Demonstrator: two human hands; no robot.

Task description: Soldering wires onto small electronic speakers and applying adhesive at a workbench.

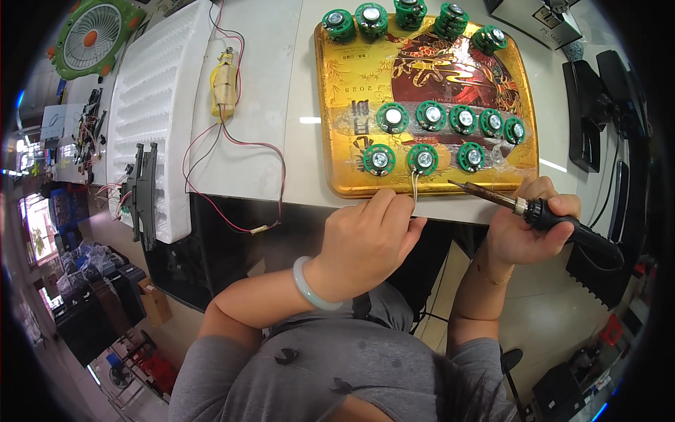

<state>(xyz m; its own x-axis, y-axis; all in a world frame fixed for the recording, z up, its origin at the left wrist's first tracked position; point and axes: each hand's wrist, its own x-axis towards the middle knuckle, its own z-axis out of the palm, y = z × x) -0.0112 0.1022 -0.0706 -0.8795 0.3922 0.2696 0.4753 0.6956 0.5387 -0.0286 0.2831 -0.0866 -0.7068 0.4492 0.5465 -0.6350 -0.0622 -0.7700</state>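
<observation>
Tabletop: the white tabletop (pixel 271 67) carries everything being worked on, with its near edge just in front of the person.
Gold tray: the gold tray (pixel 341 91) lies toward the right of the tabletop, near edge close to the hands, probably so that the parts on it stay within easy reach.
Left hand: the left hand (pixel 369 235) is at the tray's near edge, fingers curled, thumb and forefinger apparently pinching the pale wires, likely to steady them clear of the hot metal.
Right hand: the right hand (pixel 524 228) is closed around the handle of the soldering iron (pixel 540 214), presumably gripped there because the handle stays cool.
Iron tip: it points left, near the wired disc but apart from it.
Clear film: the clear film (pixel 500 150) runs across the tray around the discs, perhaps to keep them from sliding.
Green discs: they sit in three rows, far, middle and near, seemingly spaced for room around each.
Wired disc: this green disc (pixel 423 160) is the middle one of the near row, just beyond the left hand and left of the right hand.
Pale wires: the pale wires (pixel 415 184) run from that disc nearward to the left fingers.
</observation>
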